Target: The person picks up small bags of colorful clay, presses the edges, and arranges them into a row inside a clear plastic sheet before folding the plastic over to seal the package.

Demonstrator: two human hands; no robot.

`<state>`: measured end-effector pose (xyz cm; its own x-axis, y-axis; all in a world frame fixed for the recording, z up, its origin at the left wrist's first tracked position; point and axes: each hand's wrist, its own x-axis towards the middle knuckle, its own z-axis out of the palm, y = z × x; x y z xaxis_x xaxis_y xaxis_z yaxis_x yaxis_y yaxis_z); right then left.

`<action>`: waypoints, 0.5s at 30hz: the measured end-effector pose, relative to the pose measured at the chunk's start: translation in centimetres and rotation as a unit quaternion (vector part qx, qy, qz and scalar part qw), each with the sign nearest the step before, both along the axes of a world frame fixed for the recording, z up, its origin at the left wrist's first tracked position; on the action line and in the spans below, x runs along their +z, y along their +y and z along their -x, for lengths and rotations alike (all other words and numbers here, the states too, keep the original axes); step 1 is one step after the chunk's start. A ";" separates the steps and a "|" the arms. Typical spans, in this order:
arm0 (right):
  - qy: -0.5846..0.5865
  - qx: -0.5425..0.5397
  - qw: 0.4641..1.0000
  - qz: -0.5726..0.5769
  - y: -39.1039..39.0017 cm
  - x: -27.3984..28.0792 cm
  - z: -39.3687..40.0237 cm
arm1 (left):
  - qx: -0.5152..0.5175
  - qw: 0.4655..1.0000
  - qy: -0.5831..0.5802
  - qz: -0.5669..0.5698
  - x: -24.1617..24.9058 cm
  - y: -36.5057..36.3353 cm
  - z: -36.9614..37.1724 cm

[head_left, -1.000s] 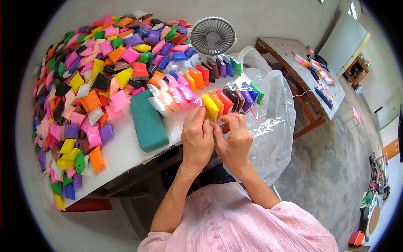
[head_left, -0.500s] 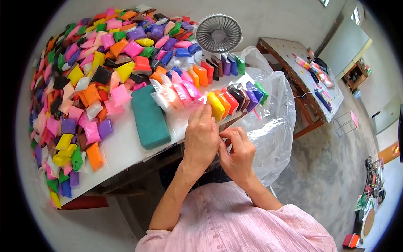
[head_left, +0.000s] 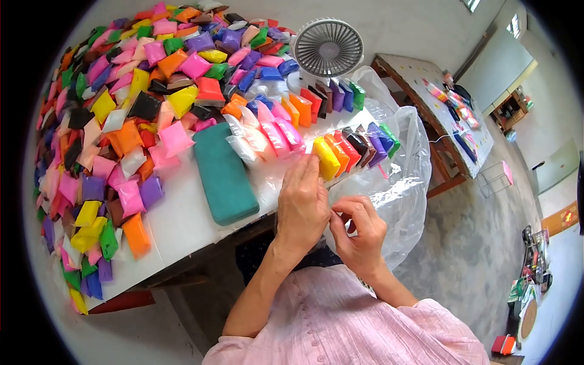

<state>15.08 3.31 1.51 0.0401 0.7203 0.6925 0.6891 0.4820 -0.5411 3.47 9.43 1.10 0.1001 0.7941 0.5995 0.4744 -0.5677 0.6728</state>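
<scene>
Right hand (head_left: pixel 360 234): nearest item, off the table edge; fingers curled, thumb and forefinger pinched together. What they pinch is too small to make out, so the hold itself cannot be told.

Left hand (head_left: pixel 304 204): just beside the right and touching it at the thumb side; palm down, fingers extended onto the clear wrap at the near end of the packet row (head_left: pixel 340 152). Whether it clamps the wrap cannot be told.

Packet row: directly beyond the left fingertips; upright packets standing side by side in yellow, orange, red, brown, purple and green, with pink and white ones continuing to the left of the hand.

Clear plastic bag (head_left: pixel 395 182): just right of and beyond the right hand, hanging over the table (head_left: pixel 182 219) edge.

Teal block (head_left: pixel 222 176): left of the left hand, flat on the table, near but apart.

Second row of upright packets (head_left: pixel 325 100): beyond the first.

Loose pile of coloured packets (head_left: pixel 121 121): far left, spread over the table.

Small fan (head_left: pixel 327 48): farthest, beyond both rows.
</scene>
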 end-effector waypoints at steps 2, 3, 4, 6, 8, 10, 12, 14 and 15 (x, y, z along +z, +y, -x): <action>-0.001 -0.004 1.000 -0.002 -0.1 0.5 -0.1 | -0.003 1.000 -0.003 -0.001 0.0 0.0 0.0; -0.001 -0.003 1.000 -0.001 -0.1 0.8 -0.2 | -0.005 1.000 -0.005 -0.002 0.0 0.0 0.0; -0.001 -0.002 1.000 0.000 -0.1 1.2 -0.4 | -0.005 1.000 -0.006 -0.004 -0.1 0.1 0.0; -0.004 0.000 1.000 -0.005 -0.1 2.3 -0.5 | -0.003 1.000 -0.008 -0.009 -0.4 0.2 0.0; -0.009 0.010 1.000 -0.009 0.3 3.7 -0.7 | 0.000 1.000 -0.003 -0.019 -0.4 0.2 -0.1; -0.012 0.016 1.000 -0.022 1.5 5.1 -0.8 | 0.002 1.000 0.001 -0.019 -0.4 0.1 -0.1; -0.053 0.007 0.998 -0.043 3.2 7.4 -0.2 | -0.011 1.000 0.007 -0.009 -0.4 0.0 -0.1; -0.091 0.012 0.995 -0.050 5.4 8.6 0.1 | -0.017 1.000 0.013 -0.008 -0.6 0.1 -0.2; -0.100 0.015 0.994 -0.042 6.5 9.1 0.5 | -0.020 1.000 0.007 -0.006 -0.7 0.1 -0.2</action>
